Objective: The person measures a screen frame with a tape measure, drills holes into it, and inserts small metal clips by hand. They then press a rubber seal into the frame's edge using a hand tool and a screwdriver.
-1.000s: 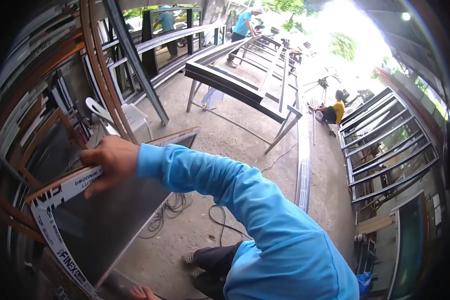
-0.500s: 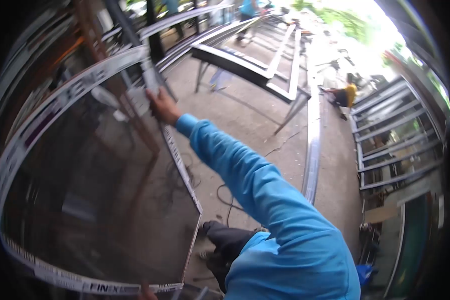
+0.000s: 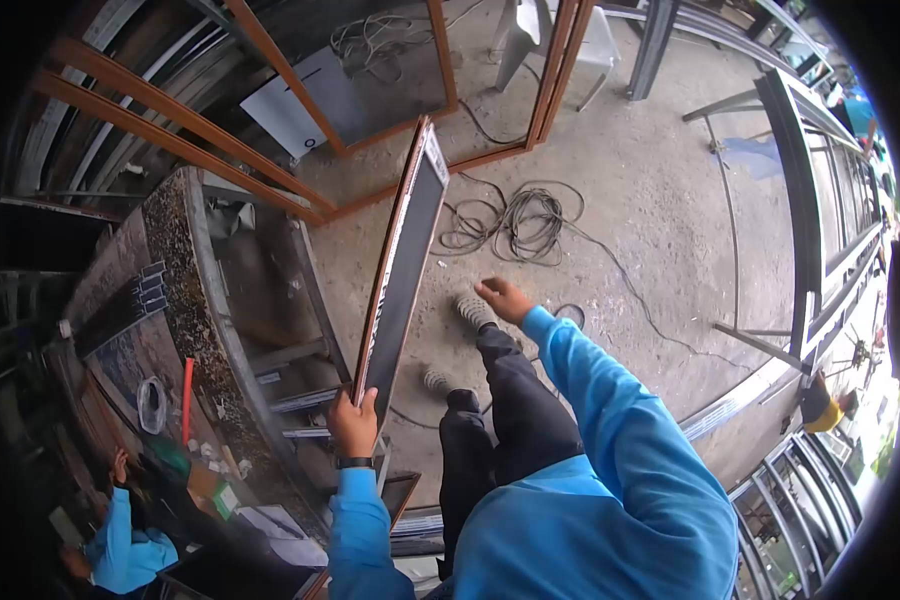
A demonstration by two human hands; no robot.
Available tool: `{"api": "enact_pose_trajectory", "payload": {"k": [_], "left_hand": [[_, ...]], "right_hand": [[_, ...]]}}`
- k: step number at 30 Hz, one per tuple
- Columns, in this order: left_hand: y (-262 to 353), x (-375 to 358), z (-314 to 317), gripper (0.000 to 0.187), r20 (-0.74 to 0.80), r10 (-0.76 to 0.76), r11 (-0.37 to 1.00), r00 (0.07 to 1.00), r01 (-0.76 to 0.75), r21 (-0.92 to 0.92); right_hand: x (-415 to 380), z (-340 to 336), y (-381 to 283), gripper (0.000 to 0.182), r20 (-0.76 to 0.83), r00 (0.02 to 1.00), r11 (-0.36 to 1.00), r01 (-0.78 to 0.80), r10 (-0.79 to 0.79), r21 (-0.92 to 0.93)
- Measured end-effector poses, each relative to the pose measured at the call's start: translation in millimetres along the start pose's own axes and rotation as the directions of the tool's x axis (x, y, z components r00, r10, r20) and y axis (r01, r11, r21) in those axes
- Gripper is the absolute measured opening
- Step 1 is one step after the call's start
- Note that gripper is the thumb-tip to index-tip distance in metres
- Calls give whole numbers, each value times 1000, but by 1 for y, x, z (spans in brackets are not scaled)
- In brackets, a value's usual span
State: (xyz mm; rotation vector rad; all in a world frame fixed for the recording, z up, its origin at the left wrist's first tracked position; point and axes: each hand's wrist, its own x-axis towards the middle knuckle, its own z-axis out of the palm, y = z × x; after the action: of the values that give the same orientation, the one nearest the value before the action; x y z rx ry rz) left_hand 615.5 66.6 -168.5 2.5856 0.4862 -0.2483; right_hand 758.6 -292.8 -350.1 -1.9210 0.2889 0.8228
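Note:
My left hand [image 3: 354, 428], with a watch on its wrist, grips the near end of a window panel [image 3: 407, 250]. The panel has dark infill and a narrow frame with printed tape along it; it stands tilted and shows almost edge-on. My right hand [image 3: 506, 299] is off the panel, in the air to its right above my shoe, holding nothing, with its fingers partly extended. A coiled cable [image 3: 532, 222] lies on the concrete floor beyond my right hand.
Brown frames [image 3: 440, 60] stand ahead. A worn workbench [image 3: 192, 250] is at left, carrying a red tube [image 3: 188, 400]. Another person in blue [image 3: 130, 545] is at lower left. At right stands a rack with dark metal frames [image 3: 795, 200]; a white chair [image 3: 600, 50] is at the back.
My view has swung left and down. The panel has turned from broadside to nearly edge-on, and my right hand has let go of its edge. My left hand has come into clear view.

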Motion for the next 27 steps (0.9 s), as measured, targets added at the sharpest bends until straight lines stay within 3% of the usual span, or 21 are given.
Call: {"api": "enact_pose_trajectory", "payload": {"k": [3, 6, 8, 9, 11, 14, 15, 16, 17, 19, 22, 24, 25, 27], "left_hand": [[-20, 9, 38, 37, -30, -33, 999, 999, 35, 42], [-44, 3, 73, 39, -38, -136, 990, 990, 137, 22], [-72, -10, 101, 37, -51, -150, 987, 987, 152, 56], [-82, -18, 115, 35, -49, -233, 971, 971, 230, -70], [-67, -10, 122, 37, 18, -319, 948, 948, 319, -12], [-121, -45, 168, 46, -29, -415, 909, 909, 413, -61], [-126, -60, 169, 48, -60, -584, 812, 810, 579, -75], [-132, -56, 182, 47, -78, -646, 763, 759, 638, -110], [-138, -51, 193, 47, -97, -704, 709, 703, 689, -148], [-138, -38, 200, 43, -155, -643, 757, 750, 592, -276], [-116, -2, 180, 49, 86, -839, 543, 537, 819, 184], [-112, 10, 183, 50, 59, -803, 594, 593, 788, 163], [-111, 15, 182, 51, 39, -781, 622, 624, 769, 151], [-107, 23, 174, 58, 58, -678, 705, 733, 625, 336]], "right_hand": [[16, 3, 33, 69, 84, 996, 994, 12, -2, -113], [67, 16, 79, 63, 109, 993, 910, 2, 47, -415], [121, 35, 133, 65, 154, 988, 855, 54, 30, -515], [154, 44, 159, 67, 178, 984, 822, 84, 21, -563], [219, 62, 194, 73, 190, 980, 745, 83, 59, -662], [318, 83, 248, 88, 139, 990, 704, 104, -8, -702], [346, 86, 256, 100, 101, 995, 696, 85, -18, -713], [391, 88, 283, 119, -12, 985, 624, 100, -172, -775], [409, 86, 286, 132, -47, 989, 607, 49, -142, -793], [433, 82, 318, 136, -131, 972, 668, 34, -195, -744], [431, 62, 320, 75, -81, 993, 456, -34, -84, -889], [426, 47, 374, 42, -114, 987, 307, -74, -113, -949], [419, 30, 389, 23, -102, 981, 299, -49, -164, -953], [399, -22, 388, 19, -126, 988, 130, -113, -90, -985]]}}
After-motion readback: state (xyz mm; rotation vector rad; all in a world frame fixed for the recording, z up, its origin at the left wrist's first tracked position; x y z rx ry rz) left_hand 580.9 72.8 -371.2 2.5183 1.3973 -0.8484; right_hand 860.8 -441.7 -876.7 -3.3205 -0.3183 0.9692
